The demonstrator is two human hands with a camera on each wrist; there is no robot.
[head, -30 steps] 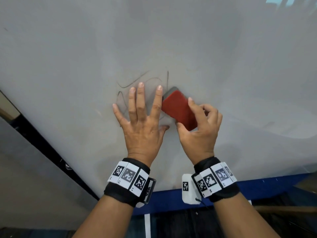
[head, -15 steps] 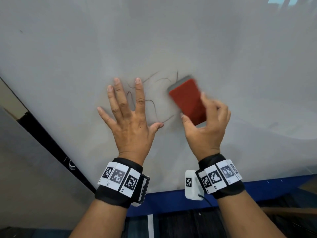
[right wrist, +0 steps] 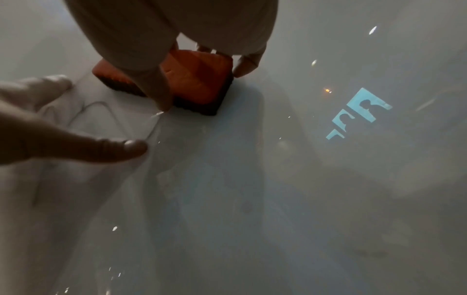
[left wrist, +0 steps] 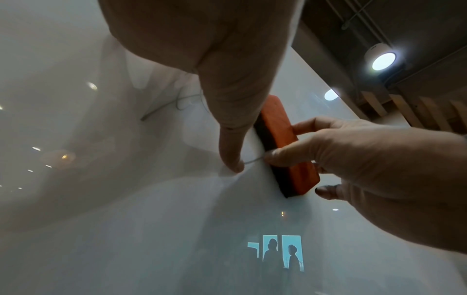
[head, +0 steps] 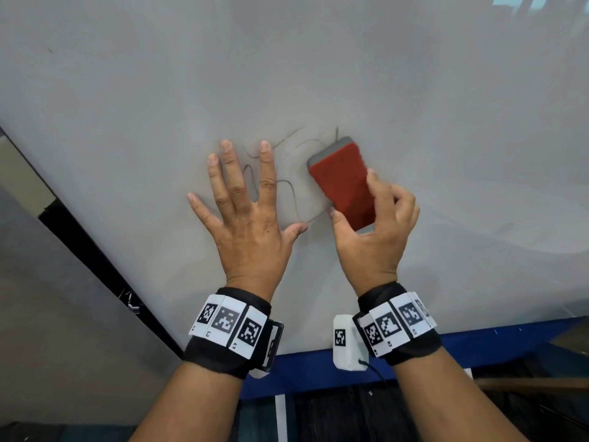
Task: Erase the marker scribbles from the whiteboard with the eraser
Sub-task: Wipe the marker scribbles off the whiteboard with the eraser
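The right hand (head: pixel 374 231) grips the eraser (head: pixel 342 181) flat on the whiteboard (head: pixel 414 90), now shifted right of the scribbles (head: pixel 288 186). The left hand (head: pixel 247 224), fingers spread, has moved left, exposing unerased lines for wiping.

1. No words, brand names or numbers can be read in any view;
2. the white tags on the left wristband (head: pixel 228 327) carry black-and-white square code patterns, with tiny marks beneath them too small to read;
3. the right wristband (head: pixel 398 323) bears the same kind of tags; the white box (head: pixel 345 346) beside it carries one code square.
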